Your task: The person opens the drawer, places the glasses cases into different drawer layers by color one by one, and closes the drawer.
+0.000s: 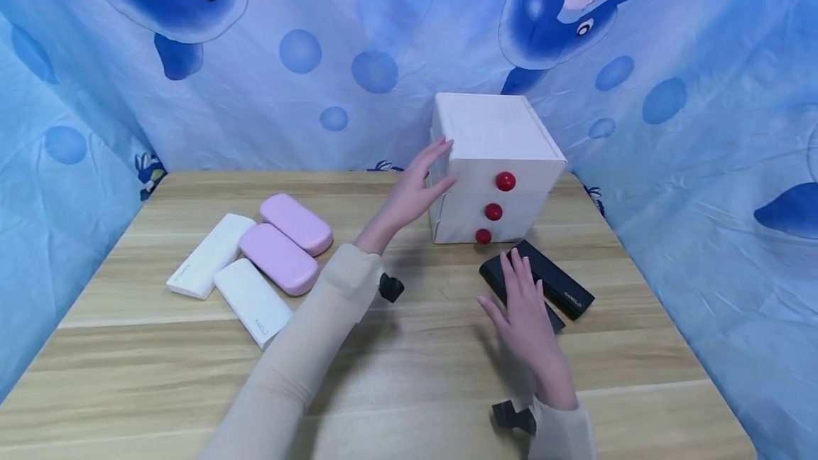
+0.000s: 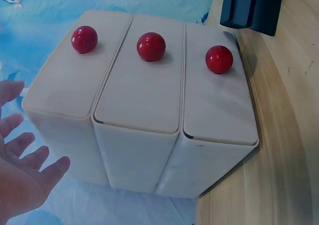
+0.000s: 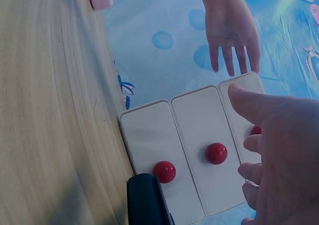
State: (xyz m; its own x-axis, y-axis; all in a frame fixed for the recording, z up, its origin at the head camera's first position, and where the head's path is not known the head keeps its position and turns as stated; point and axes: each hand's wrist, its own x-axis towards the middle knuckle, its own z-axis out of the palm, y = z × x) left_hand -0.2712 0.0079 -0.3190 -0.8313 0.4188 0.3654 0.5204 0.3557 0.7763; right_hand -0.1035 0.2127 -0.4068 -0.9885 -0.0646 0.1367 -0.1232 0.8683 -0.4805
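A small white drawer box (image 1: 492, 133) with three red knobs (image 1: 505, 181) stands at the back of the table, its drawers closed. At its left side my left hand (image 1: 409, 199) is raised with fingers spread and straight; the left wrist view shows that hand (image 2: 22, 165) holding nothing, beside the top drawer's end. My right hand (image 1: 527, 321), fingers extended, hovers in front of the box over two black oblong cases (image 1: 559, 282), partly hiding the nearer one. Whether it touches that case cannot be told from the head view. In the right wrist view, the right hand (image 3: 286, 150) holds nothing.
On the table's left lie two lilac rounded cases (image 1: 279, 259) side by side, with two white flat oblong cases (image 1: 211, 255) next to them. A blue dolphin-patterned cloth (image 1: 383, 27) hangs behind and around the wooden table (image 1: 160, 375).
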